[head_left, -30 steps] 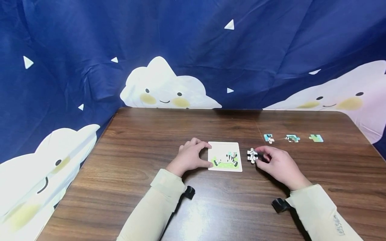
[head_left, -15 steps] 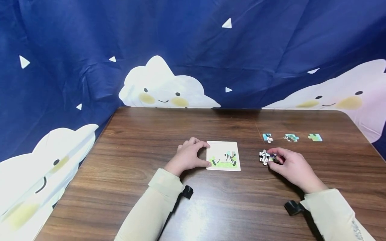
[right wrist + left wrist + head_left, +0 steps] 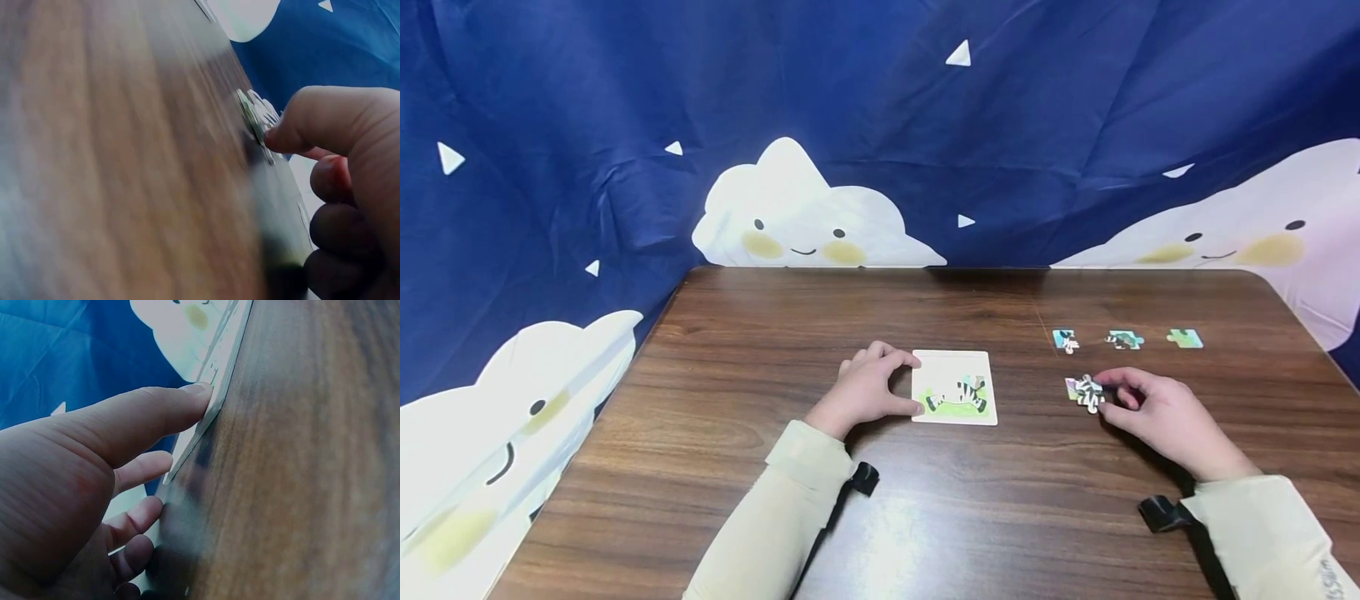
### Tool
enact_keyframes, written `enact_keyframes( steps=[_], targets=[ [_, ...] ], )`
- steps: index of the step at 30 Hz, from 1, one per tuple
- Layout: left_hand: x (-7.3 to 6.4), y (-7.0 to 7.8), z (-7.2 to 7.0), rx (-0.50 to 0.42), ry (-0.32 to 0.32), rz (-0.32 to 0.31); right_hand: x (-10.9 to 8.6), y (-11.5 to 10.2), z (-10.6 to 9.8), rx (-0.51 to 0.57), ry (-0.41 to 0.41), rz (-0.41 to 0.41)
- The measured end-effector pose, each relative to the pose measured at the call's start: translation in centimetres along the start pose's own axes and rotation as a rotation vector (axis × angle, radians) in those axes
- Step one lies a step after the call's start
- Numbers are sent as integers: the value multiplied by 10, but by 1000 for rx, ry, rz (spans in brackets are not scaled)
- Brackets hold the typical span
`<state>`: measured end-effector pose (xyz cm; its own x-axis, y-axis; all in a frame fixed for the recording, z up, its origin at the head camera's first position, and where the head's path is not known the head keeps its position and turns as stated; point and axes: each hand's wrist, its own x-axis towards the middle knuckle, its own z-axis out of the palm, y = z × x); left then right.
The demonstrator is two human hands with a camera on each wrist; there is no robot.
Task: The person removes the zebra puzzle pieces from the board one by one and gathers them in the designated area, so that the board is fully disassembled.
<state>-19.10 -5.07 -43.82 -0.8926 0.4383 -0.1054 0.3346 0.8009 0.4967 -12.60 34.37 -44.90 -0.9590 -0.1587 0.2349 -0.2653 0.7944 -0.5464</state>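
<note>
A square white puzzle board (image 3: pixel 951 364) lies mid-table, its lower part showing striped zebra legs on green grass. My left hand (image 3: pixel 867 385) holds it by the left edge, thumb and index finger spread apart. In the left wrist view the thumb (image 3: pixel 150 415) lies straight, its tip pressing the board's rim. Right of the board, my right hand (image 3: pixel 1161 417) pinches a black-and-white striped puzzle piece (image 3: pixel 1087 393) between thumb and fingertips. Another puzzle piece (image 3: pixel 1070 386), purple and green at its corner, shows partly hidden beneath it. The right wrist view has both pieces edge-on, close over the table.
Behind the right hand, a row of loose pieces lies on the brown wooden table (image 3: pixel 760 333): a blue and white piece (image 3: pixel 1065 340), a dark green piece (image 3: pixel 1124 340) and a light green piece (image 3: pixel 1185 337). A blue cloud-print curtain (image 3: pixel 880 92) hangs behind the table.
My right hand has moved right, away from the board, carrying the striped piece until it overlaps the purple-green piece. The left hand stays at the board's edge.
</note>
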Motion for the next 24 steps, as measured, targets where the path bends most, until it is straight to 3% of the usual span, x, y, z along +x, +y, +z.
enact_keyframes(
  steps=[8,24],
  targets=[
    [1,-1,0,3,3,8,-2,10,-8,25,-14,21],
    [0,-1,1,7,2,6,-6,32,-27,-42,-65,111]
  ],
)
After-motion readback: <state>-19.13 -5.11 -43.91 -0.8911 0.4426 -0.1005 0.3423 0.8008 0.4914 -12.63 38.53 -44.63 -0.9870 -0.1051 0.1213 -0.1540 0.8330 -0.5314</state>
